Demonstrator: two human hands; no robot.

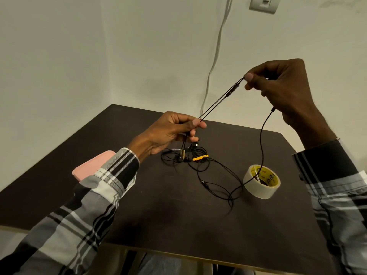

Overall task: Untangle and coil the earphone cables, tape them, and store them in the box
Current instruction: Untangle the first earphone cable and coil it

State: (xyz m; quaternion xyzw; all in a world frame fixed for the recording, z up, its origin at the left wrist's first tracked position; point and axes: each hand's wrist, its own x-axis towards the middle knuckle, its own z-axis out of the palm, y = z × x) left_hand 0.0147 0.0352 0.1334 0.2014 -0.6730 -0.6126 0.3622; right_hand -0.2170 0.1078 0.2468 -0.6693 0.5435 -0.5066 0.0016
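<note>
A black earphone cable [220,99] is stretched doubled between my two hands above the dark table [178,215]. My left hand [170,132] pinches its lower end between thumb and fingers. My right hand [282,90], raised higher on the right, pinches the upper end near an inline remote. From my right hand another strand hangs down and loops onto the table. A tangle of black cables [184,155] with a yellow clip [200,157] lies under my left hand. A pink box [89,167] sits at the left, partly hidden by my sleeve.
A roll of pale tape [262,181] with a yellow core stands on the table at the right, touching the hanging strand. A white cord [215,56] runs down the wall behind the table. A wall switch plate [264,3] is at the top right.
</note>
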